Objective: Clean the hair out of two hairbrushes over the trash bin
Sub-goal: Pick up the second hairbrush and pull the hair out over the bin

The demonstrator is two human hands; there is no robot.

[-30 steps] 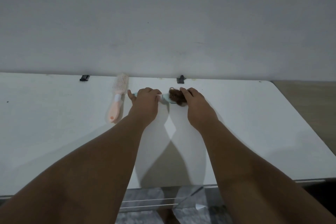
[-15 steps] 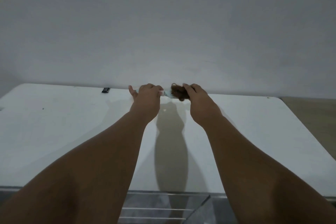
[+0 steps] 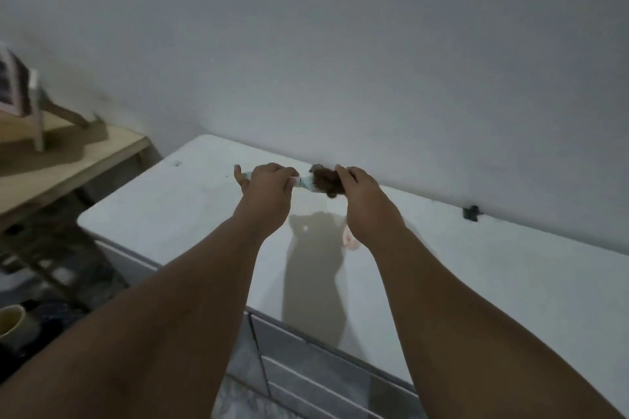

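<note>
My left hand (image 3: 267,182) grips the handle of a pale mint hairbrush (image 3: 305,182) and holds it level above the white table (image 3: 190,211). A brown clump of hair (image 3: 326,181) fills the brush head. The fingers of my right hand (image 3: 361,192) curl over that clump at the head. Below my right wrist a pink hairbrush (image 3: 350,239) lies on the table, mostly hidden by my arm. No trash bin shows in the view.
A wooden shelf (image 3: 71,160) with a stand on it is at the left. A dark cup-like object (image 3: 12,320) and clutter sit on the floor at lower left. A small black clip (image 3: 470,213) sits at the table's far edge by the wall.
The view has swung to the left, bringing the table's left end, the wooden shelf and the floor into sight. Both hands keep the same hold on the mint brush and its hair.
</note>
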